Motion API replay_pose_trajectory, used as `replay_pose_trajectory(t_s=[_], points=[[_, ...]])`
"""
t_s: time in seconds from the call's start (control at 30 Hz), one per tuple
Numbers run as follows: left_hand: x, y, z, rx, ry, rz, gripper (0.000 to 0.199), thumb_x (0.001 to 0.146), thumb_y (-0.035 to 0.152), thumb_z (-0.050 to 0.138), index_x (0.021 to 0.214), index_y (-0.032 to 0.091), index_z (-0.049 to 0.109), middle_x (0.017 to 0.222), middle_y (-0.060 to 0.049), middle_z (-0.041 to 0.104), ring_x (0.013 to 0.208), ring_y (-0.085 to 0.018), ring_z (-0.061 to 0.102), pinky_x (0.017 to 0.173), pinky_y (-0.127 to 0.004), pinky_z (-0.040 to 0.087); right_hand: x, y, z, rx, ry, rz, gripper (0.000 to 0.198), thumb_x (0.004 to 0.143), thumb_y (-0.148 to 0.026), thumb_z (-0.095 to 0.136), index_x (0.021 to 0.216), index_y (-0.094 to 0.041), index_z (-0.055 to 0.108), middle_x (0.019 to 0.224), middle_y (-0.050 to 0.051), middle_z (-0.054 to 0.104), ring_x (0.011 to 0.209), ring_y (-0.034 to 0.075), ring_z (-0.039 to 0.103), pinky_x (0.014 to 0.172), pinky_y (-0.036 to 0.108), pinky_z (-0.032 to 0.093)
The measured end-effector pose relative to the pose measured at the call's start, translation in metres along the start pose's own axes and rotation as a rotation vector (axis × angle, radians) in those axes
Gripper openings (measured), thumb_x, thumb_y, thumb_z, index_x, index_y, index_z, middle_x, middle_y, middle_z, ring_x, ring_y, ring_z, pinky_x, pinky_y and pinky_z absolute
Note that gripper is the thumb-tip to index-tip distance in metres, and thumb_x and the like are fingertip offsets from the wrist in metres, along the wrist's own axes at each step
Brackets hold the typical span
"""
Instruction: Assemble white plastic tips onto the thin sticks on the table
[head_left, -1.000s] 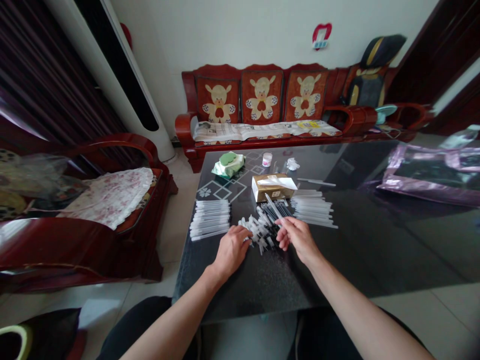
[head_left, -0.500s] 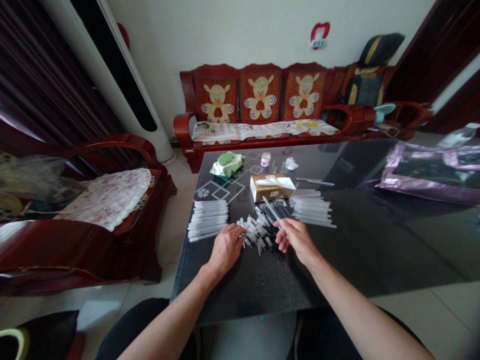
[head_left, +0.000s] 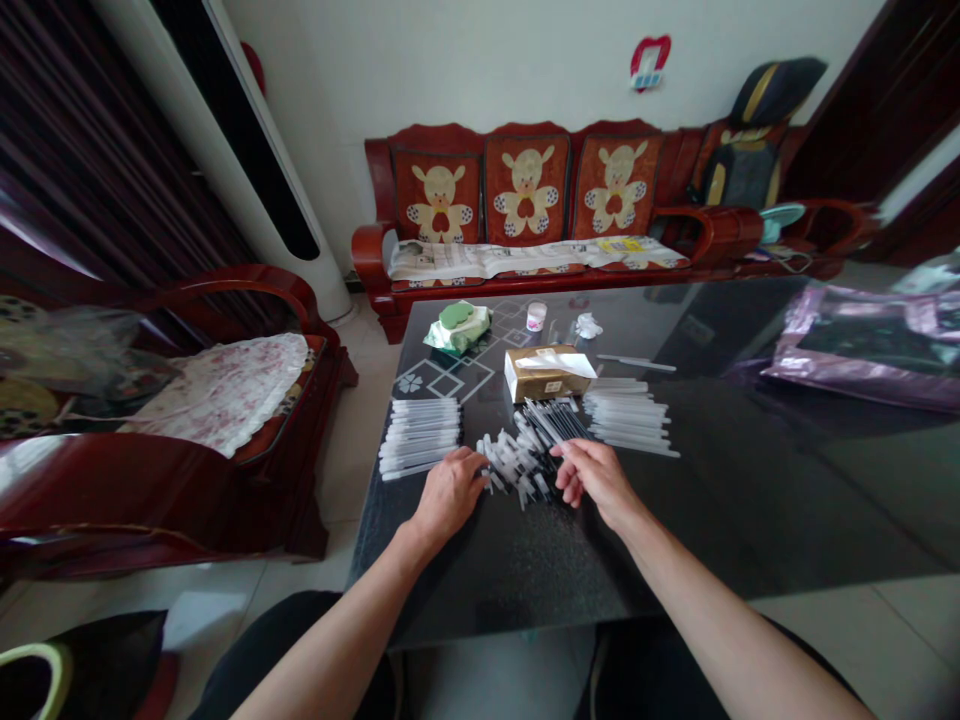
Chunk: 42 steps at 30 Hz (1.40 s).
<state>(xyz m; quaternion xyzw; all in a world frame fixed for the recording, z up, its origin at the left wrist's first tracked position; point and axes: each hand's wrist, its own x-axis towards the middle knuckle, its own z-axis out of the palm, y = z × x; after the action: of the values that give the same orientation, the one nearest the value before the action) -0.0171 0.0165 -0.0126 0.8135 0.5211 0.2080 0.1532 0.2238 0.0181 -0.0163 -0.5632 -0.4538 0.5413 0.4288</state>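
My right hand [head_left: 596,480] is closed in a pinch on a slim, pale pen [head_left: 550,432], which points away over a bundle of thin black refills [head_left: 574,422]. Beside it, a heap of small white pen caps [head_left: 510,455] lies between my two hands. My left hand [head_left: 452,490] rests at the heap's left edge with fingers curled and pressed together; what they hold, if anything, is hidden. Just beyond it, white pens [head_left: 420,435] lie in a row. To the right are several translucent white pen barrels [head_left: 630,418], side by side.
A gold tissue box [head_left: 551,377] stands behind the refills. Farther back are a green wipes pack [head_left: 459,328], a small white jar [head_left: 536,317] and crumpled tissue [head_left: 589,326]. A pinkish plastic bag [head_left: 862,345] lies on the dark table [head_left: 720,490]'s right side.
The pale pen in my right hand has tipped lower, toward the refills. My left hand has barely moved. The whole view has shifted slightly.
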Motion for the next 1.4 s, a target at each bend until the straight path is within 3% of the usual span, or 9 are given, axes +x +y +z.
replay_pose_trajectory(t_s=[0.13,0.27,0.5,0.67,0.77,0.83,0.93,1.07,1.4], points=[[-0.001,0.001,0.004,0.039,-0.058,0.009,0.018,0.083,0.021,0.057,0.100,0.020,0.063,0.093,-0.006,0.061,0.090,-0.019,0.059,0.080,-0.028,0.043,0.001,0.000,-0.001,0.001,-0.005,-0.007,0.040,0.083,-0.049,0.052,0.095,-0.012,0.060,0.050,0.000,0.061,0.034,0.012,0.054,0.029,0.018,0.038],[-0.001,-0.001,0.008,0.002,-0.032,0.019,0.015,0.080,0.018,0.059,0.095,0.019,0.060,0.091,-0.006,0.061,0.087,-0.020,0.058,0.078,-0.029,0.043,0.001,0.000,-0.002,0.001,-0.009,-0.014,0.041,0.083,-0.049,0.052,0.097,-0.012,0.061,0.050,0.000,0.061,0.034,0.012,0.054,0.029,0.018,0.038],[0.000,-0.003,0.013,-0.265,0.015,-0.105,0.023,0.065,0.006,0.063,0.083,0.019,0.056,0.068,0.003,0.058,0.063,-0.013,0.055,0.061,-0.024,0.040,0.000,0.001,-0.001,0.009,-0.023,-0.022,0.042,0.082,-0.051,0.053,0.097,-0.012,0.061,0.050,0.000,0.061,0.034,0.012,0.054,0.029,0.018,0.038],[0.004,-0.005,0.013,-0.455,0.013,-0.199,0.015,0.063,0.009,0.063,0.074,0.018,0.058,0.062,0.004,0.059,0.057,-0.011,0.055,0.057,-0.022,0.040,0.000,0.002,0.000,0.001,-0.033,-0.007,0.043,0.083,-0.050,0.052,0.099,-0.011,0.060,0.050,0.000,0.061,0.033,0.012,0.054,0.028,0.018,0.037],[0.006,-0.008,0.011,-0.712,0.002,-0.285,0.010,0.067,0.017,0.065,0.075,0.016,0.060,0.061,0.003,0.059,0.054,-0.011,0.055,0.052,-0.022,0.042,-0.001,0.001,0.000,-0.004,-0.038,-0.009,0.044,0.083,-0.051,0.052,0.099,-0.011,0.060,0.050,0.000,0.061,0.034,0.012,0.054,0.029,0.018,0.037],[0.008,-0.011,0.009,-0.966,0.033,-0.379,0.019,0.067,0.022,0.068,0.084,0.015,0.063,0.064,0.001,0.061,0.056,-0.012,0.057,0.053,-0.022,0.045,-0.002,-0.002,0.000,-0.006,-0.067,-0.027,0.044,0.083,-0.051,0.052,0.100,-0.011,0.061,0.050,0.000,0.061,0.034,0.012,0.054,0.030,0.018,0.038],[0.011,-0.017,0.003,-1.296,0.143,-0.521,0.030,0.066,0.026,0.074,0.091,0.012,0.066,0.070,-0.001,0.065,0.061,-0.010,0.059,0.060,-0.021,0.049,-0.006,-0.006,0.001,-0.023,-0.169,-0.068,0.043,0.084,-0.050,0.051,0.098,-0.011,0.062,0.052,0.000,0.062,0.034,0.011,0.053,0.031,0.018,0.038],[0.014,-0.024,-0.002,-1.541,0.221,-0.604,0.024,0.066,0.023,0.076,0.085,0.011,0.067,0.068,0.000,0.063,0.060,-0.007,0.059,0.060,-0.017,0.049,-0.010,-0.009,0.003,-0.098,-0.321,-0.101,0.040,0.086,-0.048,0.050,0.093,-0.011,0.064,0.051,-0.001,0.061,0.033,0.008,0.049,0.032,0.016,0.035],[0.014,-0.021,-0.003,-1.573,0.229,-0.589,0.024,0.068,0.025,0.077,0.084,0.011,0.067,0.066,0.000,0.063,0.059,-0.007,0.059,0.059,-0.017,0.050,-0.010,-0.007,0.004,-0.269,-0.401,-0.123,0.038,0.086,-0.044,0.048,0.088,-0.012,0.067,0.047,-0.003,0.058,0.032,0.006,0.046,0.032,0.015,0.032]])
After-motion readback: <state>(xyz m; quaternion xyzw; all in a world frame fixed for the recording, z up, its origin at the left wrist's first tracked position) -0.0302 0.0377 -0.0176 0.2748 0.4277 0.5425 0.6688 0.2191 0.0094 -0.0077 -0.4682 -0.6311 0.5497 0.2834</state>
